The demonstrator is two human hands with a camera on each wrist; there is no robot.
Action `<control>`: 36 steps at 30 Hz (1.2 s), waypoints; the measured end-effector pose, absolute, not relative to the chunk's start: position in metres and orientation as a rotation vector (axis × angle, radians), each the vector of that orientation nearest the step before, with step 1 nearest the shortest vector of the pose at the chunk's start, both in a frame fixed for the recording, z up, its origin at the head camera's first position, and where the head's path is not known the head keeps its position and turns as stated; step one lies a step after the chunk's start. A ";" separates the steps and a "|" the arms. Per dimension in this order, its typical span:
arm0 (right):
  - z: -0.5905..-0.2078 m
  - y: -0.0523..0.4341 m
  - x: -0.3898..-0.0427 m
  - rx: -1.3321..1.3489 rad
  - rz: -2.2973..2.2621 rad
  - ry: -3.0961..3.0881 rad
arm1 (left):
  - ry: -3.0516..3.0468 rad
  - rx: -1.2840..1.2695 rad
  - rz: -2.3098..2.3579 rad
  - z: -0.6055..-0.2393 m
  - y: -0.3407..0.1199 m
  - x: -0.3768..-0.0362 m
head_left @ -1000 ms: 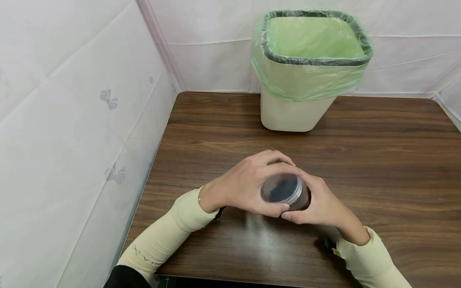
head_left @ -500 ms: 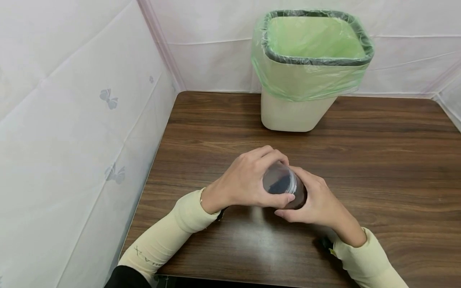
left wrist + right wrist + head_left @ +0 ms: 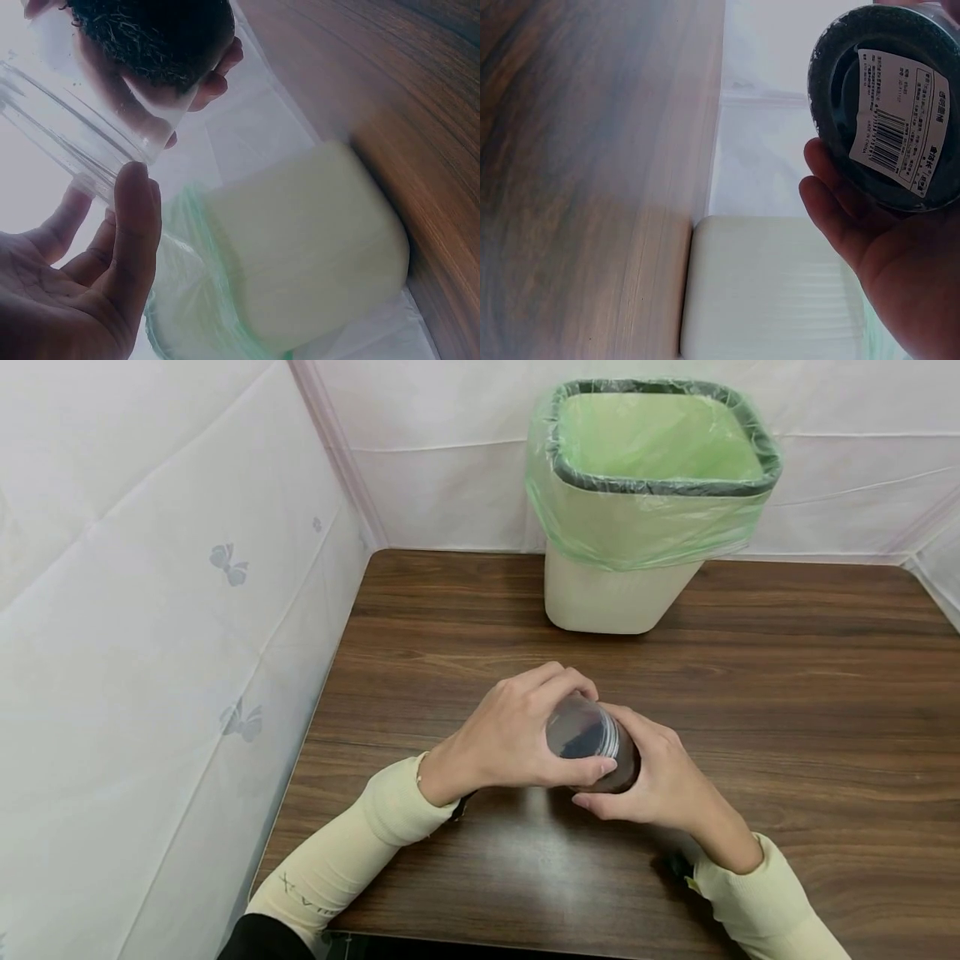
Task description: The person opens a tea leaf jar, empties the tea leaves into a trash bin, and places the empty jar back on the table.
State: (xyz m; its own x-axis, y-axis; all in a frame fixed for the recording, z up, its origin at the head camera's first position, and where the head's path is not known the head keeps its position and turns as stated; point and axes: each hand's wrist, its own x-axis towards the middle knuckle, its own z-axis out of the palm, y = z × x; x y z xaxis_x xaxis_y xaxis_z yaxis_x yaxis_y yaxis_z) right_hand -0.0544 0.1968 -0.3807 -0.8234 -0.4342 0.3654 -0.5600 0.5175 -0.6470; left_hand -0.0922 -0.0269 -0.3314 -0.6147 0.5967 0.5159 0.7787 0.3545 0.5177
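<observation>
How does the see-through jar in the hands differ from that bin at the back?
The jar is small, round and clear; the bin is larger, squarish and cream. The jar is held tilted above the table by the left hand and right hand; the bin stands upright on it. The jar holds dark stuff; the bin carries a green liner.

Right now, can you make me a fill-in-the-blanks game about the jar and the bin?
Both hands, the left hand and the right hand, hold a clear ____.
The bin is lined with a ____ bag.
The bin stands on a ____ table.
The white label on the jar's bottom has a printed ____.
Missing words: jar, green, wooden, barcode.
</observation>
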 end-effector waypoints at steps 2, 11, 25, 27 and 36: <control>-0.381 0.198 -0.055 0.854 1.194 -2.580 | -2.372 -1.221 -1.145 -0.331 -0.028 -0.093; -0.382 0.203 -0.055 0.788 1.219 -2.585 | -2.357 -1.199 -1.230 -0.327 -0.032 -0.095; -0.380 0.206 -0.058 0.824 1.252 -2.532 | -2.322 -1.197 -1.266 -0.331 -0.034 -0.095; -0.379 0.206 -0.058 0.813 1.257 -2.550 | -2.324 -1.195 -1.264 -0.331 -0.034 -0.095; -0.377 0.208 -0.058 0.784 1.243 -2.571 | -2.329 -1.178 -1.263 -0.332 -0.035 -0.097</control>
